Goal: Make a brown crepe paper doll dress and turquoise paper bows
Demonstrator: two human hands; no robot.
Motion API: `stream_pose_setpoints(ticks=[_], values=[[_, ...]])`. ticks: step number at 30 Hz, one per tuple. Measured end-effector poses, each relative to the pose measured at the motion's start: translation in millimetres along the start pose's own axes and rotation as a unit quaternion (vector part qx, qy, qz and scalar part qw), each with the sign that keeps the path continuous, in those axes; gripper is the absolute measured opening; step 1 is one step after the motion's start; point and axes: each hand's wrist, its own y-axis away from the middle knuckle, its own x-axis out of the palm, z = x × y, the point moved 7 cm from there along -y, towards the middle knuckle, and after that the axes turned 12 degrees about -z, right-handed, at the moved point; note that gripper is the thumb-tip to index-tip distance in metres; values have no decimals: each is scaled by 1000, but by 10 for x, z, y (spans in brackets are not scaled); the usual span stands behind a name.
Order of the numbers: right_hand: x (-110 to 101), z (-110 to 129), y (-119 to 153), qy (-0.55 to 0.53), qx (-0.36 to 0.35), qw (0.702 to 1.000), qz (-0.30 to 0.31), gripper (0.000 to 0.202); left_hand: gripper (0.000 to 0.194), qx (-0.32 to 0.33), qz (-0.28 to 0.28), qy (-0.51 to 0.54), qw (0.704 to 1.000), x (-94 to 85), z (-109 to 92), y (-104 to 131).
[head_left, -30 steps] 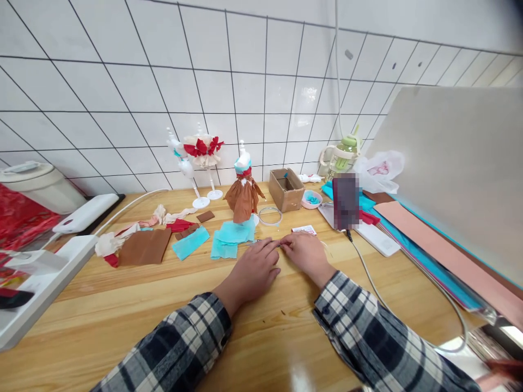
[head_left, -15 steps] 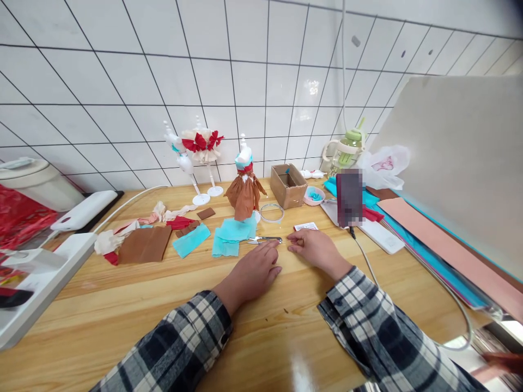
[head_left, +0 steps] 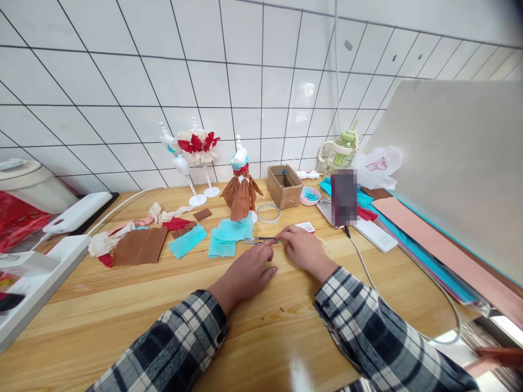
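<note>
My left hand (head_left: pixel 249 270) lies low over the wooden table, thumb apart, its fingertips at the near side of a small pair of scissors (head_left: pixel 265 239). From the right, my right hand (head_left: pixel 302 247) reaches in with its fingertips at the right end of the scissors; whether they grip it is hard to tell. Left of the scissors lie light blue paper pieces (head_left: pixel 231 234). Behind them stands a small mannequin in a brown paper dress (head_left: pixel 241 193). A metal ring (head_left: pixel 268 213) and a small white card (head_left: pixel 305 227) lie beyond my hands.
Two more mannequins (head_left: pixel 198 201) stand at the back left. Brown paper (head_left: pixel 140 246) and scraps lie left. A cardboard box (head_left: pixel 285 187), pink bowl (head_left: pixel 310 196), phone (head_left: pixel 344 198), cable and green bottle (head_left: pixel 345 147) are right; a power strip (head_left: pixel 44 283) lines the left edge.
My right hand has moved left to the end of the scissors, nearer my left hand. More of the white card's surroundings shows. The whole view has shifted slightly.
</note>
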Motion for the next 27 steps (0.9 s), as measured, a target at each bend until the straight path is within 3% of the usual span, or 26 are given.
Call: stream_pose_setpoints(ticks=[5, 9, 14, 21, 27], values=[[-6, -48, -20, -15, 14, 1000, -6, 34, 9, -10, 0, 4, 1000, -18, 13, 6], [-58, -165, -29, -44, 22, 998, -24, 44, 7, -9, 3, 4, 1000, -15, 9, 9], [-42, -213, -1, -45, -11, 999, 3, 47, 5, 8, -1, -1, 1000, -1, 2, 5], [-22, -258, 30, -6, -2, 999, 31, 40, 4, 14, 7, -8, 1000, 17, 7, -2], [-47, -324, 6, -16, 59, 998, 28, 33, 4, 13, -1, -2, 1000, 2, 9, -1]])
